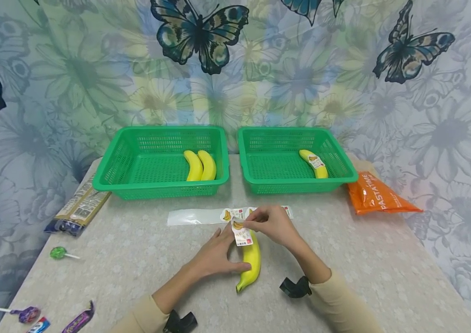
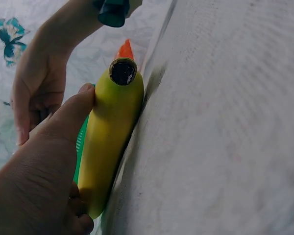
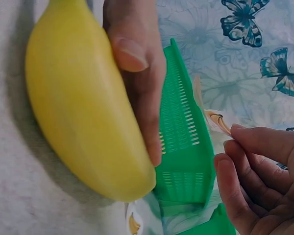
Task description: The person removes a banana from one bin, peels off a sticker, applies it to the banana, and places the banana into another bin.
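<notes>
A yellow banana (image 1: 253, 259) lies on the table in the middle of the head view, its stem end toward the person. My left hand (image 1: 214, 256) holds it from the left side, thumb near the stem end and fingers toward the far end. Above the banana's far part, my right hand (image 1: 275, 226) pinches a white sticker (image 1: 242, 237) with a banana picture between thumb and forefinger. In the right wrist view the pinched sticker (image 3: 216, 120) is seen edge-on, apart from the banana (image 3: 83, 107). Just beyond lies a sticker strip (image 1: 194, 217), partly hidden by the right hand.
Behind stand two green baskets: the left basket (image 1: 160, 188) holds two bananas, the right basket (image 1: 298, 186) one stickered banana (image 1: 315, 163). An orange bag (image 1: 379, 194) lies at right. Leftward are a gold packet (image 1: 81, 206), a green lollipop (image 1: 58, 252), a purple lollipop (image 1: 29, 315) and wrapped sweets (image 1: 79, 320).
</notes>
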The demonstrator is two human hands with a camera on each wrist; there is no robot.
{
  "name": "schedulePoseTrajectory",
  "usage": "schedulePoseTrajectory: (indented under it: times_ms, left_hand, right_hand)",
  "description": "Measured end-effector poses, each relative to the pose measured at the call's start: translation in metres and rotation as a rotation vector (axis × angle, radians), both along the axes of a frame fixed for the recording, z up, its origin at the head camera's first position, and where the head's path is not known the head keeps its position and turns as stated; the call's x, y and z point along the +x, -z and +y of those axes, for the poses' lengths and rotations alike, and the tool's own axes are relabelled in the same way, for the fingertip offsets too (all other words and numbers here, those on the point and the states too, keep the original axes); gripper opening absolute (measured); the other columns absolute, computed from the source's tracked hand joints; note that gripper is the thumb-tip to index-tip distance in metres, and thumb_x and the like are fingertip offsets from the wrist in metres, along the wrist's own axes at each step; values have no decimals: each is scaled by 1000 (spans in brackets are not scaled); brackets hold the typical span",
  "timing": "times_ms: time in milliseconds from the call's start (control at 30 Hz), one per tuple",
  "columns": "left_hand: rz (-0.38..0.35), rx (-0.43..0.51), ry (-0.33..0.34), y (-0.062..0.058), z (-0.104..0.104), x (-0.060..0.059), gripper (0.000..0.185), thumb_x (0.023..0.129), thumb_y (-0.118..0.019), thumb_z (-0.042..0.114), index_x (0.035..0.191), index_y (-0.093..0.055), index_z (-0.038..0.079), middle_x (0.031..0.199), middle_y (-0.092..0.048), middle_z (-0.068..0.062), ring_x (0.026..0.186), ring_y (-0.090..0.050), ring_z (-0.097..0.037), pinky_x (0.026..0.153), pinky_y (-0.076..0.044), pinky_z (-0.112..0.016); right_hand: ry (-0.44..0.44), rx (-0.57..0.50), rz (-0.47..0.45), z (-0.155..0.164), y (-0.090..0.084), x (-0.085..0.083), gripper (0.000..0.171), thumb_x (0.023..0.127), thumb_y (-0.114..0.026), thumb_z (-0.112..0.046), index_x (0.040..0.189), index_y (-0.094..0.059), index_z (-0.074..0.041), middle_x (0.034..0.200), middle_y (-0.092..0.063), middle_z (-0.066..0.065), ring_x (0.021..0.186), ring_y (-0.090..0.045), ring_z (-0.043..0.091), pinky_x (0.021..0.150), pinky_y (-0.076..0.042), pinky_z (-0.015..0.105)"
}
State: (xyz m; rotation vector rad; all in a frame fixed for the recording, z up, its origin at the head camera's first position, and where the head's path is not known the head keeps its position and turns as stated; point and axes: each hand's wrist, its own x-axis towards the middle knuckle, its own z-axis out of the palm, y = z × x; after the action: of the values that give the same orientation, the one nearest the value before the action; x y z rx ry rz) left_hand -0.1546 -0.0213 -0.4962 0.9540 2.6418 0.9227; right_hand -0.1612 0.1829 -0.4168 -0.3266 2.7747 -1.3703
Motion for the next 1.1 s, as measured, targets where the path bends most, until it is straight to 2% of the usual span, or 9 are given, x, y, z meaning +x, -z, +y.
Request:
schedulePoseTrajectory:
  times_ms: [300, 500, 733, 1100]
  left_hand:
    - [-13, -31, -33, 1, 1, 1, 111, 72, -66, 74, 156, -24, 15, 166, -7, -9, 150, -23, -28, 124, -17, -48]
    - [-4, -33, -29, 1, 0, 2, 109, 73, -65, 75, 155, -27, 13, 165, -8, -9, 151, -19, -23, 124, -17, -48]
    - [-8, -61, -30, 0, 1, 2, 114, 74, -62, 76, 156, -19, 10, 165, -7, -7, 152, -14, -18, 124, -17, -46]
    - [-7, -67, -29, -2, 1, 3, 118, 74, -63, 76, 156, -15, 6, 165, -7, -7, 152, -13, -19, 124, -17, -47]
  right_hand:
    - [12, -6, -62, 5, 12, 2, 16, 81, -79, -28, 83, -77, -13, 75, -73, -1, 65, -63, 7, 59, -51, 24]
    - [-7, 1, -81, 8, 20, 0, 14, 81, -79, -28, 82, -77, -14, 73, -72, -2, 64, -64, 8, 59, -52, 24]
    - [2, 56, -82, 8, 23, -1, 12, 80, -80, -26, 79, -77, -14, 72, -72, -3, 63, -61, 6, 56, -49, 23]
    - [0, 37, -139, 8, 31, -4, 12, 81, -80, -21, 80, -76, -10, 72, -71, 1, 62, -64, 7, 58, -54, 22]
